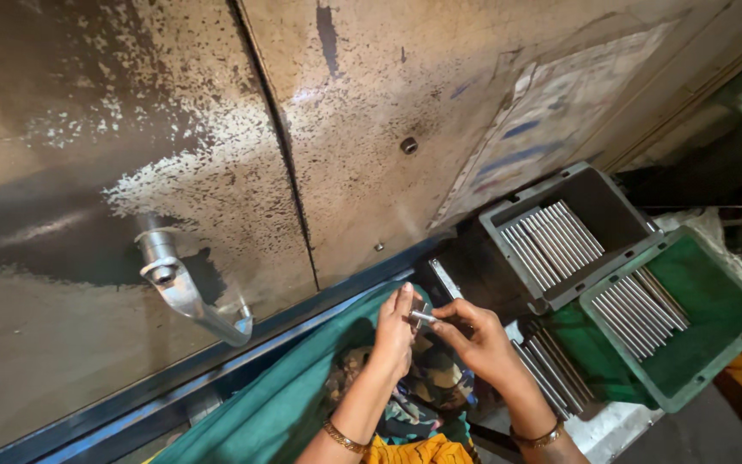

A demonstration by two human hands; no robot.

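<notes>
Both hands meet above the lap: the left hand (395, 331) and right hand (474, 337) each close fingertips on a short metal pin (423, 318), steadying it at both ends for close handling. More rods lie sorted in the grey tray (620, 202) and green tray (714, 292) just to the right, within easy reach.

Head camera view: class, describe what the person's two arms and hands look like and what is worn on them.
Both forearms are bare, with no sleeves and no gloves. The left hand has a thin gold-coloured bangle at its wrist. The right hand has a darker, bronze-toned metal bracelet at its wrist.
</notes>
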